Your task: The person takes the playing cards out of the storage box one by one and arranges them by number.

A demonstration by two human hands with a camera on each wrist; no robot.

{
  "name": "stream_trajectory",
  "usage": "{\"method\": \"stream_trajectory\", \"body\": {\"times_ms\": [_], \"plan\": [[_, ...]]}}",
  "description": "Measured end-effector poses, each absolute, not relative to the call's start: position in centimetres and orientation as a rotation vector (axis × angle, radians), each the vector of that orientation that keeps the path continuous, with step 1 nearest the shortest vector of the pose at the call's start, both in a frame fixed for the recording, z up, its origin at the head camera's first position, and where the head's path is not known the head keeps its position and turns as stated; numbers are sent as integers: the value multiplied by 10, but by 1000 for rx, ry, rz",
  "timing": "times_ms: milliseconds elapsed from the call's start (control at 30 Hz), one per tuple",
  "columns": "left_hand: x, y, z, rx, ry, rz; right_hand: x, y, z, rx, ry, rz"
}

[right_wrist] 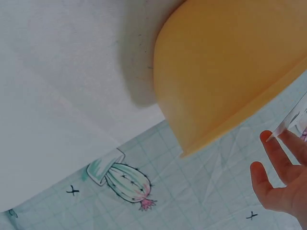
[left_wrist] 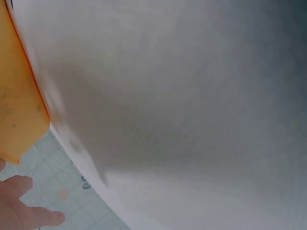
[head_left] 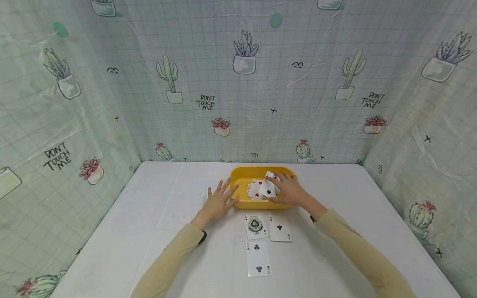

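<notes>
A shallow yellow plastic tray [head_left: 262,205] stands by the far edge of the white worktop [head_left: 149,231], about midway between its far corners. The left hand [head_left: 217,203], fingers spread apart and holding nothing, rests at the tray's left rim. The right hand [head_left: 290,190] curves over the right end, thumb and fingers pinching a white paper playing card [head_left: 271,175] above a loose pile of cards [head_left: 255,188]. On the near side lie the ace of spades [head_left: 255,227] and ace of clubs [head_left: 280,228], with the two of clubs [head_left: 258,259] further from the far edge. The card should be light, springy and rather slick, easily creased; its opposite edges look the best hold.
</notes>
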State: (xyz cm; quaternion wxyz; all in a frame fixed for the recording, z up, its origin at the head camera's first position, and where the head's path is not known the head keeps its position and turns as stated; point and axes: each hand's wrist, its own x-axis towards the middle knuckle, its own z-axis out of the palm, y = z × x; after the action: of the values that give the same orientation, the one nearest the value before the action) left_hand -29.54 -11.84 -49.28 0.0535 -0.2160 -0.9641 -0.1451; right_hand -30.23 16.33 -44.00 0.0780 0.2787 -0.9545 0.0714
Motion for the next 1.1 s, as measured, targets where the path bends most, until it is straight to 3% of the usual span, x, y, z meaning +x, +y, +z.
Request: {"method": "stream_trajectory", "body": {"times_ms": [1100], "plan": [[-297,-118,-492,-652,-2946,-434,-211,194,-441,1089,-2764,104]]}}
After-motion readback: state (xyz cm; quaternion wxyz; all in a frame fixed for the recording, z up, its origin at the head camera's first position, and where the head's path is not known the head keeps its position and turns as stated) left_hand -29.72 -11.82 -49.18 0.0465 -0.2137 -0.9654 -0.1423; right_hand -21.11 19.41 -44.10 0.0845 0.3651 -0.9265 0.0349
